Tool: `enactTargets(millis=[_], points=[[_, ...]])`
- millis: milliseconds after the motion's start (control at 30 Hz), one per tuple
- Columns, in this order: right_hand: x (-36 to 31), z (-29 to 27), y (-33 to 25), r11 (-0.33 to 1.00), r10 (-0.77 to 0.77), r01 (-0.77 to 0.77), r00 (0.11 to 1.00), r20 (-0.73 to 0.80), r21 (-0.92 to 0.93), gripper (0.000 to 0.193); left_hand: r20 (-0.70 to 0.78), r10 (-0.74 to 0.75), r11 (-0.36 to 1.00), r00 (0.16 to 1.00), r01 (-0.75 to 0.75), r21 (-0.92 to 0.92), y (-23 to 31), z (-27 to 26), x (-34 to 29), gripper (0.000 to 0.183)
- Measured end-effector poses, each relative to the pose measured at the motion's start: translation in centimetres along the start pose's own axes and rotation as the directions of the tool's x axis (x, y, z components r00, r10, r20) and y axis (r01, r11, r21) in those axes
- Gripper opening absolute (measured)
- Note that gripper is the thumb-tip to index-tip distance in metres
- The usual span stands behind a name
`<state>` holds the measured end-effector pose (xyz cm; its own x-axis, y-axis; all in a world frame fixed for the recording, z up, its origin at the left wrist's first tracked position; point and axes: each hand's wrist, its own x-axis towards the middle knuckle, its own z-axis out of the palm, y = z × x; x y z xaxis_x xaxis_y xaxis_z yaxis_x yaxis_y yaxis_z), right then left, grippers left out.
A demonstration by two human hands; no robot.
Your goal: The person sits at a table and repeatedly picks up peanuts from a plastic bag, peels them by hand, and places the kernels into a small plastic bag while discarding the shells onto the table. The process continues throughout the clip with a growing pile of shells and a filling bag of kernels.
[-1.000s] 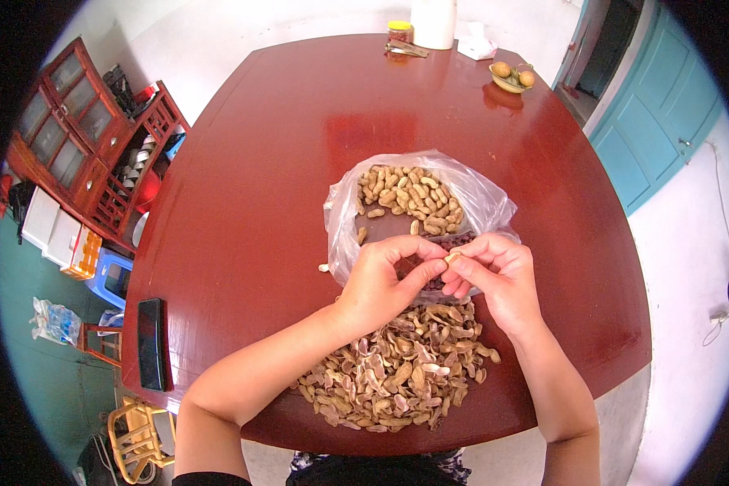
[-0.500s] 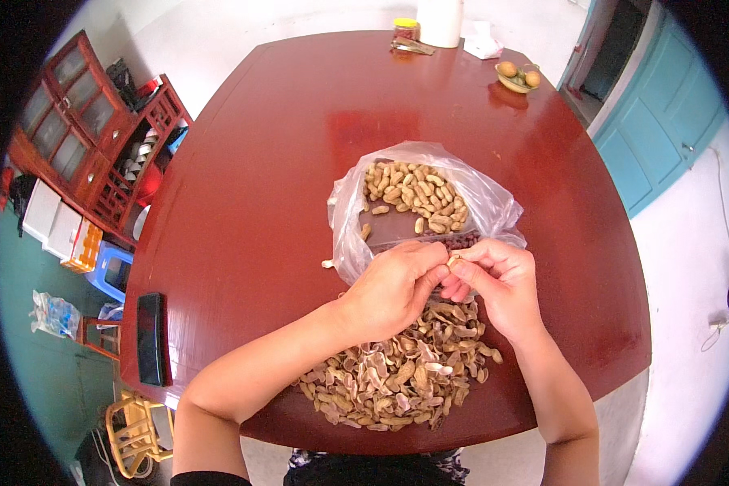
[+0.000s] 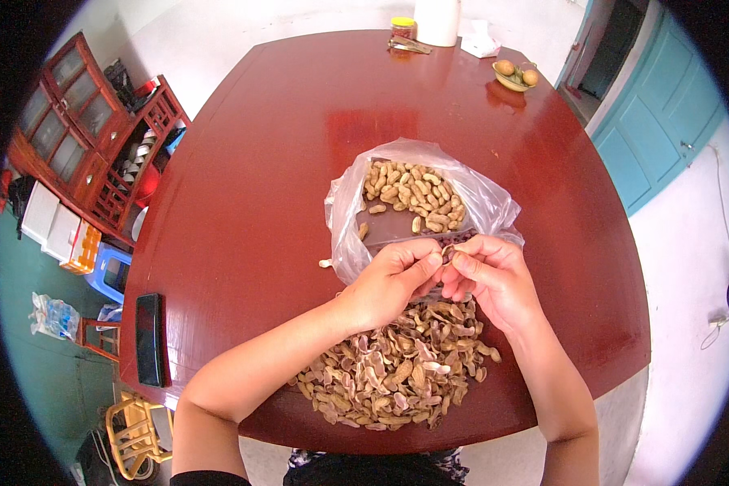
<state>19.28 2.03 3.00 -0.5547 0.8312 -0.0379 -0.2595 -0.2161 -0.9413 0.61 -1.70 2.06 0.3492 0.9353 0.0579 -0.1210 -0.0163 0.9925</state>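
Observation:
Between the fingertips of my left hand [image 3: 389,279] and my right hand [image 3: 498,275], a peanut [image 3: 448,252] is pinched, its shell parted and a dark gap showing. Just beyond them lies a clear plastic bag [image 3: 494,201], spread open, with a heap of unshelled peanuts [image 3: 421,190] in its far part. Dark red peanut kernels [image 3: 460,236] show in its near part, partly hidden by my hands. Below my wrists, a broad pile of empty peanut shells [image 3: 397,377] covers the table's near side. My fingers partly cover the peanut.
The red-brown table [image 3: 259,186] carries a black phone [image 3: 149,340] at its left edge. A small bowl [image 3: 510,83] of round fruit, a yellow-lidded jar [image 3: 402,29] and white tissue [image 3: 480,40] stand at the far end. A wooden cabinet [image 3: 81,121] is at the left.
The peanut's shell has been pulled apart, and a dark opening shows where it was pale. My left fingertips have shifted slightly left, away from the right ones.

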Motion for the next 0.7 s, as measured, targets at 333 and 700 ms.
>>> enactTargets(millis=[333, 700], points=[[0.3, 0.5, 0.4, 0.998, 0.056, -0.055, 0.998, -0.023, 0.04, 0.011, -0.075, -0.045, 0.991, 0.996, 0.035, -0.13, -0.5, 0.0, -0.1, 0.028], [0.2, 0.8, -0.2, 0.989, 0.09, -0.109, 0.98, -0.18, -0.099, 0.01, -0.181, 0.258, 0.794, 0.949, -0.101, 0.6, 0.0, 0.4, -0.4, 0.017]])
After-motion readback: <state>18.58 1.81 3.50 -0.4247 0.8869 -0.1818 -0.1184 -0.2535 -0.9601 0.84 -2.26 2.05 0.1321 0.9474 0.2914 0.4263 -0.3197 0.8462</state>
